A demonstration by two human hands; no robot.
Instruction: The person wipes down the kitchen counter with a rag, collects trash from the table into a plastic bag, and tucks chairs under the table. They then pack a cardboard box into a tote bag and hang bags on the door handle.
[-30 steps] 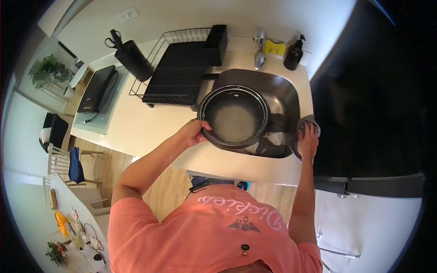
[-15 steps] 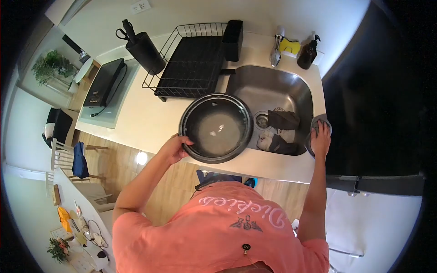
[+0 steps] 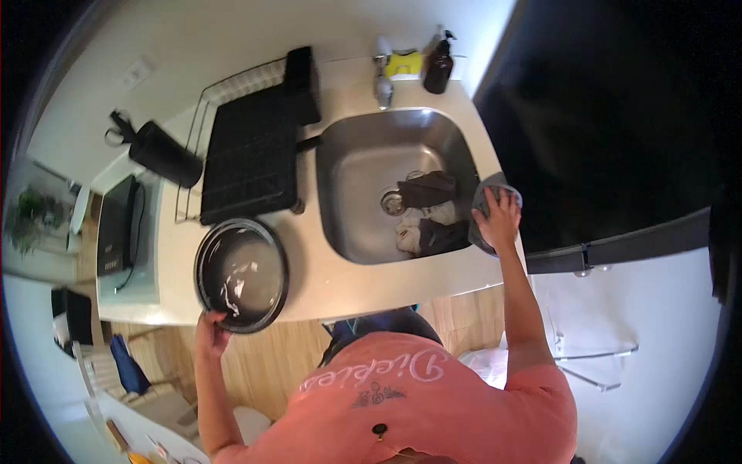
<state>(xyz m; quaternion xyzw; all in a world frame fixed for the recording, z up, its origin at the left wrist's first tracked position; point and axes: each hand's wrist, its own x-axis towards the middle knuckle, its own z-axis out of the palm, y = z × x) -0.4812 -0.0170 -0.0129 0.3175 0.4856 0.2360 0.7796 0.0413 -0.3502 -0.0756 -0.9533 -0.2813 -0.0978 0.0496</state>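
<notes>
Head view: the left hand [image 3: 214, 332] pinches the rim of a round black pot [image 3: 241, 274], thumb lapped over the inside and the other fingers beneath, mostly hidden; the right hand [image 3: 497, 216] lies flat with its fingers slightly spread over a grey cloth [image 3: 479, 238] at the right edge of the surface [image 3: 309, 286], beside the sink [image 3: 332, 178]. As a judgement, the pot's shift away from the sink is largely done: it is at the near edge of the surface, left of the basin and just in front of the dish rack [image 3: 251, 155], its rim reaching a little past that edge. Whether it rests there or is held just above cannot be told, so setting it down and letting go may be left. Its inside is shiny and pale, probably from liquid. Also left, as things lie, is a heap of fabric [image 3: 429, 189] in the sink's near right corner, beside the drain [image 3: 393, 203]. Counted: one pot, one grey cloth under the palm, one sink, one rack, one faucet [image 3: 384, 89], one dark pump bottle [image 3: 438, 69], one yellow item [image 3: 403, 64] between those two, and one black utensil holder [image 3: 166, 155]. The heap shows two dark pieces and some pale ones, too overlapped to number.
</notes>
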